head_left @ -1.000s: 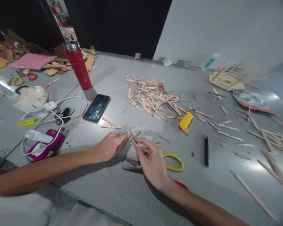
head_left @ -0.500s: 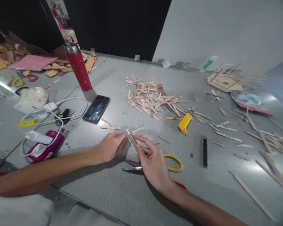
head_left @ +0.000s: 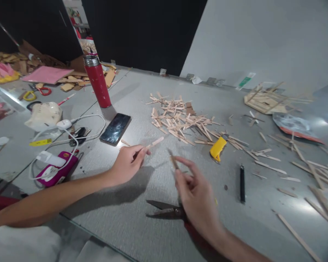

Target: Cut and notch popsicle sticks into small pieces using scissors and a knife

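My left hand [head_left: 127, 165] pinches a short, pale wooden craft stick [head_left: 156, 141] between thumb and fingers, its free end pointing up and to the right. To its right, apart from it, my right hand [head_left: 198, 193] is closed on a slim blade [head_left: 173, 160] with a dark tip; motion blurs its exact kind. Below lies a pair of open scissors [head_left: 166, 211], the handles mostly hidden under my right hand and wrist. Another craft stick [head_left: 125, 143] shows partly behind my left hand, near the black phone [head_left: 115, 129].
A heap of craft sticks [head_left: 180, 120] lies ahead, with a yellow cutter [head_left: 218, 148] at its right. Further right are a black rod [head_left: 242, 183], loose sticks and a stick frame [head_left: 265, 102]. Leftward stand a red flask [head_left: 98, 83], a purple power strip [head_left: 56, 171] and cables.
My hands have moved apart. The right hand has drawn back to the right and down with the blade, while the left keeps the stick. The view has shifted slightly.
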Demonstrator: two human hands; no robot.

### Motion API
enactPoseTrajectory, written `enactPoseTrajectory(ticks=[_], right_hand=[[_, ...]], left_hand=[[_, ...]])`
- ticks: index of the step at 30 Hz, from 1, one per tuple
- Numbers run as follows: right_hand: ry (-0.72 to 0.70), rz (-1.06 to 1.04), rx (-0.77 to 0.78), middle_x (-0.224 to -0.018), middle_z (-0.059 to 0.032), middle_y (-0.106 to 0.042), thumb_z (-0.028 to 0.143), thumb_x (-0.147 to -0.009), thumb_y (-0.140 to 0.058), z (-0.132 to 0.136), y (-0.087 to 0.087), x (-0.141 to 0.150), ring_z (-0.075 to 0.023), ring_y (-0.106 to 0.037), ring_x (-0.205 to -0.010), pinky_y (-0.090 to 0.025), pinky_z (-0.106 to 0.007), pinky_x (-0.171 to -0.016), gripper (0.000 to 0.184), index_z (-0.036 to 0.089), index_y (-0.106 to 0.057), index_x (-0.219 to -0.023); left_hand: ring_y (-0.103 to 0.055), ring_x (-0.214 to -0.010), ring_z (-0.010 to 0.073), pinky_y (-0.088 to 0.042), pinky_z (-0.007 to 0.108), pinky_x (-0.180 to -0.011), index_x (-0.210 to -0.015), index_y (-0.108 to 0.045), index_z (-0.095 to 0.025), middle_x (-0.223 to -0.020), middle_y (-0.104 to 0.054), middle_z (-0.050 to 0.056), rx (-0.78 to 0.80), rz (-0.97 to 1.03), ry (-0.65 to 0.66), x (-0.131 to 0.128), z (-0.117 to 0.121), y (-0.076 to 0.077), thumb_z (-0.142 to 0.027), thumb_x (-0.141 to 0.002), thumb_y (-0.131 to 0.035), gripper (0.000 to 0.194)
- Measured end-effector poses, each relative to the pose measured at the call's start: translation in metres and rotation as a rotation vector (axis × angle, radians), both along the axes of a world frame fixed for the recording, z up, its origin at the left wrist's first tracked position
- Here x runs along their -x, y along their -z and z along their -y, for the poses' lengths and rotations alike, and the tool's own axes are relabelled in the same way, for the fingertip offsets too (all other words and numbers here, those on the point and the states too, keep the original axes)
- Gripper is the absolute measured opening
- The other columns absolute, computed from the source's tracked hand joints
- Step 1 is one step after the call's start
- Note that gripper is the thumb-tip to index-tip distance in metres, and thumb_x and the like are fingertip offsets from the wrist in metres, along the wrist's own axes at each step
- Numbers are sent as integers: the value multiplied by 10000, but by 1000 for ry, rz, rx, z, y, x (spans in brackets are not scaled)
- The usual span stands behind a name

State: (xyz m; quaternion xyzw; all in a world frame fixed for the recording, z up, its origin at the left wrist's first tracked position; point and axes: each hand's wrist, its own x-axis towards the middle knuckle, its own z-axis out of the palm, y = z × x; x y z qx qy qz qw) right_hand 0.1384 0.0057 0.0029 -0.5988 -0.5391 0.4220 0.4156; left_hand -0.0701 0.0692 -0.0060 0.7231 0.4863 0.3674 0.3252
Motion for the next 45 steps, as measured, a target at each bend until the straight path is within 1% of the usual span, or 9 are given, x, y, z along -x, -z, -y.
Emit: enactPoseTrajectory(ticks=[5,9,14,26,29,35,38,43,45], right_hand=[[79,113,-108,-571,91,-464,416,-1002,-502,-10,21,-10,-116,-385,-468,-303,-222,-446,433,161,-561,-1346],[-16,192,-98,-649,29,-626,404,-997,-519,-12,37,-12,-134,-532,-503,-427,-242,-494,345,160,-600,-1227],[-89,348,-188,-637,29,-642,336,-1004,-503,-10,37,-12,-144,-619,-528,-483,-247,-551,272,160,-615,-1177],[-151,535,-343,-552,100,-471,237,-980,-511,-9,35,-13,-115,-479,-427,-396,-222,-474,241,153,-640,-1166],[-149,504,-322,-583,73,-557,248,-998,-487,-8,35,-11,-123,-555,-456,-441,-225,-502,247,156,-630,-1177],[33,386,-290,-733,-3,-676,267,-1022,-457,-10,29,-17,-152,-657,-578,-539,-246,-559,177,188,-587,-1112],[107,577,-428,-777,-23,-685,257,-1034,-464,-15,13,-33,-155,-653,-584,-509,-239,-526,137,204,-589,-1047],[-464,901,-780,-816,-40,-722,138,-1083,-424,-11,2,-54,-153,-675,-626,-497,-248,-576,246,159,-618,-1232],[-552,967,-863,-864,-87,-732,99,-1092,-343,-7,7,-53,-176,-687,-698,-523,-270,-626,296,101,-613,-1211]], left_hand=[[-352,-448,73,-289,195,-457,-953,-695,-107,-521,-464,-65,339,302,161,5,17,-40,-443,-1072,-451,431],[-339,-446,65,-260,187,-439,-988,-706,-94,-532,-468,-68,445,354,284,8,29,-52,-410,-1071,-462,407],[-354,-453,66,-266,191,-446,-1017,-708,-68,-543,-485,-59,476,364,324,9,35,-55,-384,-1072,-447,413],[-381,-463,63,-271,190,-447,-981,-709,-61,-545,-476,-65,447,340,343,10,36,-53,-347,-1078,-432,410],[-383,-469,69,-263,194,-446,-972,-701,-64,-540,-463,-68,448,337,335,9,35,-53,-349,-1072,-430,406],[-355,-475,81,-287,197,-476,-932,-666,-114,-551,-449,-73,545,239,353,9,26,-54,-389,-1067,-408,401],[-378,-499,84,-289,198,-494,-827,-639,-138,-584,-462,-57,569,69,399,9,15,-47,-327,-1046,-443,349],[-418,-526,92,-318,214,-563,-680,-548,-158,-577,-480,-42,578,-116,496,8,-2,-24,-206,-1006,-450,344],[-421,-524,94,-321,220,-575,-668,-543,-162,-567,-478,-43,600,-137,499,7,-4,-18,-192,-1000,-446,347]])
